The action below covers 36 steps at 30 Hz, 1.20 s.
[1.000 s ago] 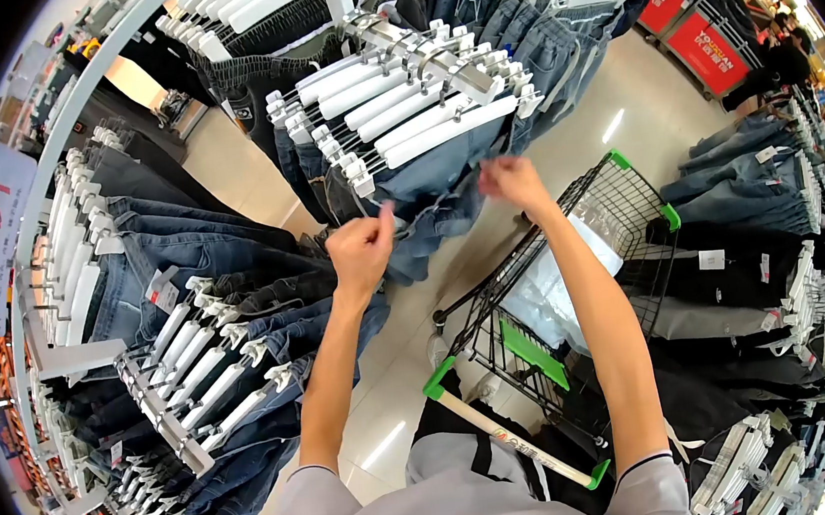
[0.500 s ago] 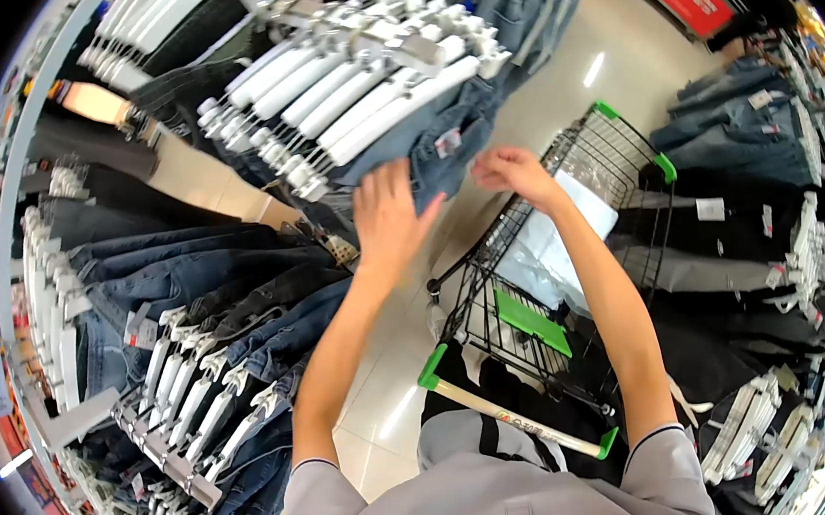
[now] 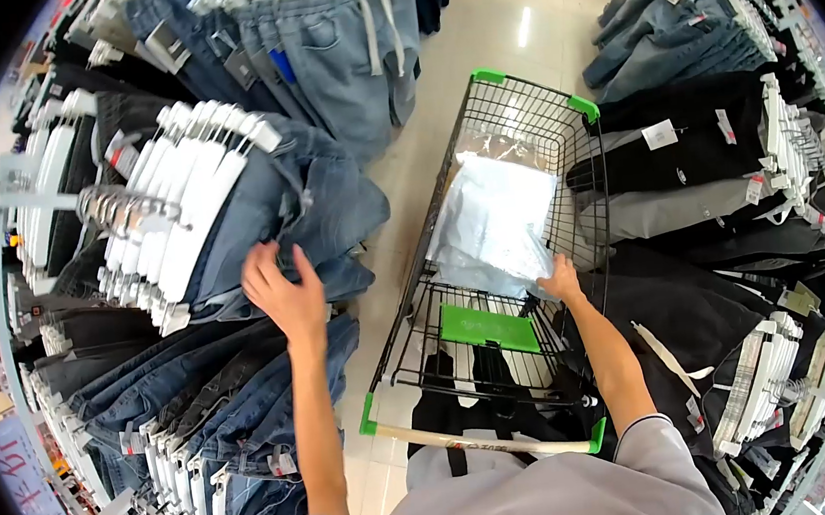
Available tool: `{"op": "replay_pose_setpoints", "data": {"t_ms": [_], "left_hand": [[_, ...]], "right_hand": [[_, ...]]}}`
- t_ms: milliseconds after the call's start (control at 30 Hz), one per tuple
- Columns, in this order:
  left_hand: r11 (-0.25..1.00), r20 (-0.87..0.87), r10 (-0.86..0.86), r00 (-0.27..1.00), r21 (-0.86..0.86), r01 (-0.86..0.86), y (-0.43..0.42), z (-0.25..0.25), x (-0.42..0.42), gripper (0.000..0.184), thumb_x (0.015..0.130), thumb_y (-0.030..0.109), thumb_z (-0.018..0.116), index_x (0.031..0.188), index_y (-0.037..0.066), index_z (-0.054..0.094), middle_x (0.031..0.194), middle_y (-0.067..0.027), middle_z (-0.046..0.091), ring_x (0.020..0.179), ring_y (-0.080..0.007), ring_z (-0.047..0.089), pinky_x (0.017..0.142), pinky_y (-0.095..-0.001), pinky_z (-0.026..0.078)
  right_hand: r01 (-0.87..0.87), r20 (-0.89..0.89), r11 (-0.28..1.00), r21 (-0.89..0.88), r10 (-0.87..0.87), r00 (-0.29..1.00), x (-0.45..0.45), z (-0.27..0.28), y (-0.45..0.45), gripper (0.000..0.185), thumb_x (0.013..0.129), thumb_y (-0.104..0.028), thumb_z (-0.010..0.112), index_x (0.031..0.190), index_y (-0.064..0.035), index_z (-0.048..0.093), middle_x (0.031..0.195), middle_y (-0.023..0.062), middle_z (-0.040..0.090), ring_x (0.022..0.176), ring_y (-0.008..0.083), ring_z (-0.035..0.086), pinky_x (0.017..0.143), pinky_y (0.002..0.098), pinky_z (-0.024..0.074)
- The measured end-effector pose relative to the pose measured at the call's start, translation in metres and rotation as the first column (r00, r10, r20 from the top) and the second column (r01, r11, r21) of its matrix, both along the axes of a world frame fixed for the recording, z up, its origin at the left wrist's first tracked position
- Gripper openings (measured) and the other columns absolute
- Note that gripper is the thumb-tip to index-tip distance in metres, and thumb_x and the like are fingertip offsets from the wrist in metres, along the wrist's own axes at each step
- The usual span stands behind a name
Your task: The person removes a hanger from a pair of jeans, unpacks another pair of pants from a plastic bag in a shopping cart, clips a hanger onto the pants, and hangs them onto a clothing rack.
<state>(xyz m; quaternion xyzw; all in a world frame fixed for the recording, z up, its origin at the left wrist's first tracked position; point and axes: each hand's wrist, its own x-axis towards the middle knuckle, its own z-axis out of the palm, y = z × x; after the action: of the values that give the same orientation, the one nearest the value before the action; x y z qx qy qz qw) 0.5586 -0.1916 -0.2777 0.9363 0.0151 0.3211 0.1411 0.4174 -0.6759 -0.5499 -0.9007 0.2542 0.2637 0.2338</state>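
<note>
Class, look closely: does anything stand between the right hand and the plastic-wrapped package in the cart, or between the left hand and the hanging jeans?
Nothing visible does: the right hand is right at the near right corner of the package, and the left hand appears to touch the jeans, with the hangers off to its left.

A strip of tiled floor (image 3: 393,184) lies open between the blue jeans (image 3: 342,205) hanging on the left and the shopping cart (image 3: 515,111), giving the left hand (image 3: 286,301) clear air on its right, while the jeans block its far side. The cart's open top leaves a way down to the plastic-wrapped package (image 3: 498,213); wire walls bar the sides, and black trousers (image 3: 677,330) crowd close along the right.
</note>
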Motion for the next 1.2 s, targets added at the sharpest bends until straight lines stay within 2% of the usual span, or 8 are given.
{"op": "replay_pose_setpoints", "data": {"t_ms": [167, 300, 400, 567, 700, 800, 1067, 1200], "left_hand": [[0.788, -0.367, -0.573, 0.733, -0.493, 0.369, -0.107, -0.042, -0.077, 0.033, 0.086, 0.008, 0.077, 0.114, 0.001, 0.062, 0.116, -0.0206, 0.063, 0.109, -0.0395, 0.062, 0.094, -0.0458, 0.05], [0.733, -0.596, -0.675, 0.435, -0.614, 0.294, -0.148, -0.1, -0.107, 0.031, 0.093, 0.013, 0.071, 0.119, 0.001, 0.061, 0.121, -0.0159, 0.062, 0.102, -0.0346, 0.067, 0.085, -0.0423, 0.055], [0.756, -0.671, -0.653, 0.35, -0.551, 0.353, -0.156, -0.144, -0.12, 0.036, 0.093, 0.015, 0.072, 0.123, 0.0, 0.059, 0.12, -0.0178, 0.064, 0.103, -0.0365, 0.067, 0.085, -0.0438, 0.056], [0.738, -0.681, -0.659, 0.32, -0.667, 0.099, -0.184, -0.199, -0.125, 0.044, 0.094, 0.021, 0.072, 0.129, -0.002, 0.058, 0.123, -0.0219, 0.065, 0.111, -0.0394, 0.066, 0.092, -0.0428, 0.056], [0.815, -0.817, -0.54, 0.2, -0.567, -0.116, -0.201, -0.298, -0.096, 0.069, 0.088, 0.036, 0.078, 0.135, -0.009, 0.055, 0.136, -0.0298, 0.06, 0.126, -0.041, 0.06, 0.107, -0.0441, 0.049], [0.866, -0.868, -0.453, 0.202, -0.483, -0.132, -0.217, -0.357, -0.062, 0.081, 0.087, 0.037, 0.078, 0.146, -0.009, 0.046, 0.146, -0.0307, 0.053, 0.138, -0.0421, 0.051, 0.116, -0.0444, 0.041], [0.776, -0.811, -0.534, 0.239, -0.582, -0.243, -0.244, -0.479, -0.002, 0.113, 0.08, 0.037, 0.086, 0.162, -0.001, 0.018, 0.159, -0.0264, 0.04, 0.146, -0.04, 0.042, 0.12, -0.0444, 0.036], [0.79, -0.845, -0.495, 0.203, -0.535, -0.3, -0.267, -0.455, -0.012, 0.062, 0.087, 0.034, 0.077, 0.136, 0.001, 0.058, 0.144, -0.0307, 0.054, 0.135, -0.0436, 0.051, 0.113, -0.0467, 0.043]], "right_hand": [[-0.153, -0.036, 0.986, -0.07, 0.15, 0.988, 0.014, -0.025, -0.002, 0.113, 0.073, -0.036, 0.088, 0.159, -0.0038, 0.022, 0.157, 0.0208, 0.037, 0.145, 0.041, 0.037, 0.115, 0.0512, 0.039], [-0.221, -0.052, 0.975, 0.012, 0.221, 0.974, 0.027, -0.061, -0.021, 0.055, 0.084, -0.03, 0.078, 0.131, -0.0066, 0.062, 0.118, 0.0255, 0.069, 0.114, 0.0438, 0.064, 0.097, 0.0501, 0.053], [-0.078, 0.428, 0.963, 0.259, -0.042, 0.903, 0.059, -0.064, -0.038, 0.027, 0.091, -0.027, 0.073, 0.095, -0.0003, 0.073, 0.085, 0.0228, 0.072, 0.079, 0.0363, 0.072, 0.074, 0.0447, 0.0555], [0.335, 0.154, 0.451, 0.828, -0.755, 0.637, 0.172, 0.0, -0.105, 0.036, 0.105, -0.029, 0.06, 0.113, 0.004, 0.073, 0.097, 0.0051, 0.074, 0.086, 0.0134, 0.065, 0.077, 0.03, 0.0516], [0.186, 0.35, 0.949, 0.255, -0.269, 0.897, 0.196, 0.081, -0.137, 0.043, 0.107, -0.034, 0.053, 0.114, 0.0043, 0.071, 0.09, 0.0205, 0.073, 0.086, 0.0302, 0.071, 0.078, 0.0396, 0.0532], [-0.242, 0.471, 0.938, -0.25, 0.336, 0.815, 0.151, 0.059, -0.145, 0.036, 0.104, -0.031, 0.053, 0.113, 0.002, 0.066, 0.09, 0.032, 0.07, 0.095, 0.0524, 0.066, 0.078, 0.0576, 0.0537], [0.079, 0.553, 0.997, -0.018, -0.056, 0.831, 0.032, 0.115, -0.084, 0.033, 0.096, -0.003, 0.06, 0.129, -0.0061, 0.056, 0.064, 0.0212, 0.057, 0.057, 0.0391, 0.063, 0.055, 0.0442, 0.0485], [0.187, 0.621, 0.982, 0.03, -0.165, 0.766, 0.006, 0.146, -0.069, 0.026, 0.094, 0.0, 0.059, 0.119, -0.0049, 0.061, 0.057, 0.0121, 0.048, 0.047, 0.0219, 0.051, 0.051, 0.0356, 0.0433]]}}
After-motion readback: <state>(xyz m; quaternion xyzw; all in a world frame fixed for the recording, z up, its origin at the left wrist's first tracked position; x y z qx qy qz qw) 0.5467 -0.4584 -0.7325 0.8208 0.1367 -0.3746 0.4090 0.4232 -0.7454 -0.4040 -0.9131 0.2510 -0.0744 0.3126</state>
